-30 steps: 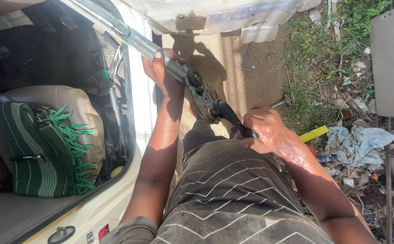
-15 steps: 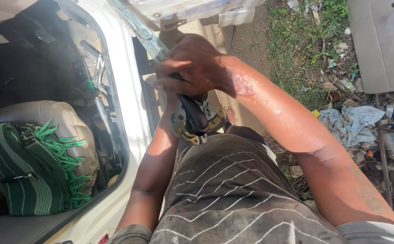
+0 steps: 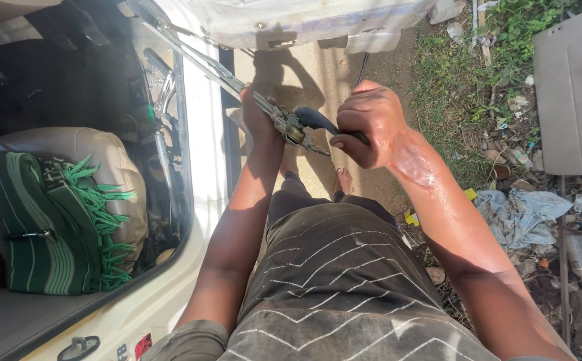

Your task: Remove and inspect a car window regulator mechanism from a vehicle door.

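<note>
I stand beside a white car with its door swung open ahead of me. A long metal window mechanism bar runs diagonally from the upper left down to my hands. My left hand grips the bar near its lower end. My right hand is closed around a black-handled tool whose tip meets the metal bracket on the bar. The tool's working end is hidden by the bracket and my fingers.
A tan car seat with a green striped fringed cloth shows through the window opening at left. A grey panel lies on the grass at right, with crumpled rags and litter on the ground.
My right hand came from low beside my hip up over the bar, then shifted right and now grips the tool against the bracket. The left hand stays on the bar.
</note>
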